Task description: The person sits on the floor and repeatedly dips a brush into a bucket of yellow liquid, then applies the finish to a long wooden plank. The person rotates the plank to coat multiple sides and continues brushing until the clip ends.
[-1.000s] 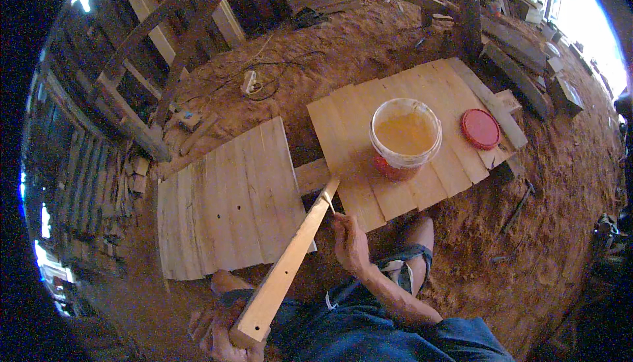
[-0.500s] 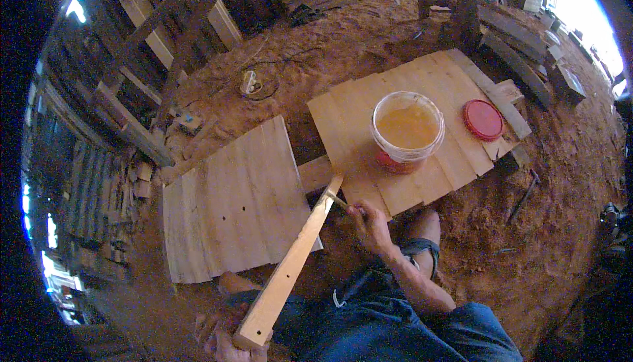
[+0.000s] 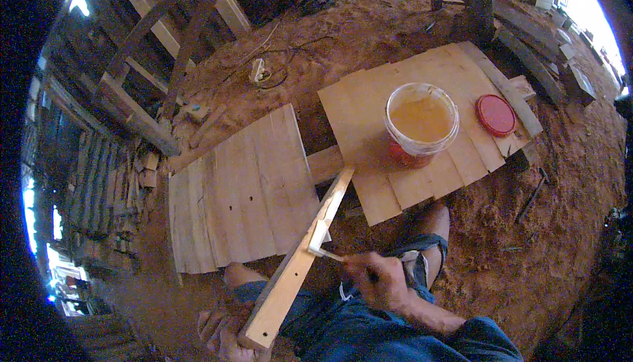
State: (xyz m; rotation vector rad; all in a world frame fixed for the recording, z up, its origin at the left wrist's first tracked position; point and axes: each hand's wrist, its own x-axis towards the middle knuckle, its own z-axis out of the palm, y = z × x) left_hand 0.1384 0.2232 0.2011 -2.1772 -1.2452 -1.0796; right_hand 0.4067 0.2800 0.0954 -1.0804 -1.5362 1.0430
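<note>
My left hand point(image 3: 227, 337) grips the near end of a long wooden strip point(image 3: 280, 294) with small holes, slanting up and away. Its far end lies by the edge of the right-hand board panel point(image 3: 369, 194). My right hand point(image 3: 379, 281), partly blurred, is closed on a thin stick-like spreader point(image 3: 331, 255). The spreader's pale tip rests on the strip's face around mid-length. A whitish wet coat point(image 3: 330, 205) covers the strip beyond the tip. An open tub point(image 3: 410, 156) of amber, glue-like stuff stands on the right panel, with its red lid point(image 3: 496, 115) lying beside it.
Another panel of joined boards point(image 3: 257, 197) lies to the left, with a wooden beam point(image 3: 324, 163) showing between the panels. A hammer-like tool point(image 3: 531, 197) lies on the earth floor at right. A power strip with a cord point(image 3: 258, 70) is farther off. Timber frames stand behind.
My right hand has drawn the spreader down the strip toward me, and the whitish coat reaches further along it. The left hand keeps its hold. The whole view has shifted slightly.
</note>
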